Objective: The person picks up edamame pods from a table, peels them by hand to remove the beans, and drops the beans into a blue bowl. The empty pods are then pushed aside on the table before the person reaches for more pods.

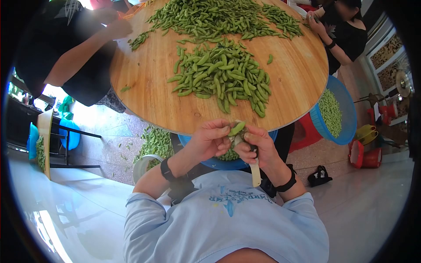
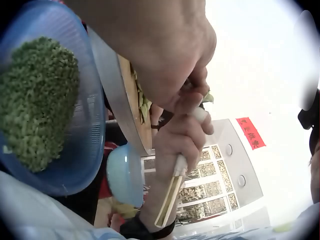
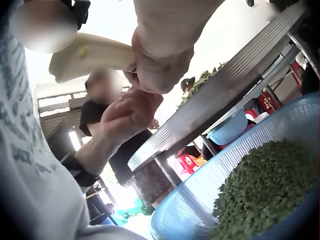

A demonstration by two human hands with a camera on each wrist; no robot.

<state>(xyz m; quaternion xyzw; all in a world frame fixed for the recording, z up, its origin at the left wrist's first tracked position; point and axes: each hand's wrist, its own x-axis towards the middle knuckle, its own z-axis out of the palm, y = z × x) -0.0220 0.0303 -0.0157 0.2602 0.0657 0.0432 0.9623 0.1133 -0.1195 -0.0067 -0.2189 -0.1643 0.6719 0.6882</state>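
Note:
Above the table's near edge, my left hand (image 1: 211,138) pinches a green edamame pod (image 1: 237,128) between thumb and fingers. My right hand (image 1: 258,143) meets it at the pod, its fingers curled round a cream, slotted handle (image 1: 255,174) that looks like a folding knife's; its blade is hidden. White wrapping (image 2: 200,115) covers parts of the right thumb and a finger. Below both hands stands a blue basket (image 3: 187,202) with shelled green beans (image 3: 267,187). A pile of edamame pods (image 1: 223,74) lies on the round wooden table (image 1: 144,87) just beyond the hands.
A larger heap of pods (image 1: 210,17) covers the table's far side, where other people sit left and right. A blue basin (image 1: 348,109) of shelled beans stands right, near a red stool (image 1: 307,133). On the floor left, loose pods (image 1: 155,142) lie beside a pale bucket (image 1: 141,168).

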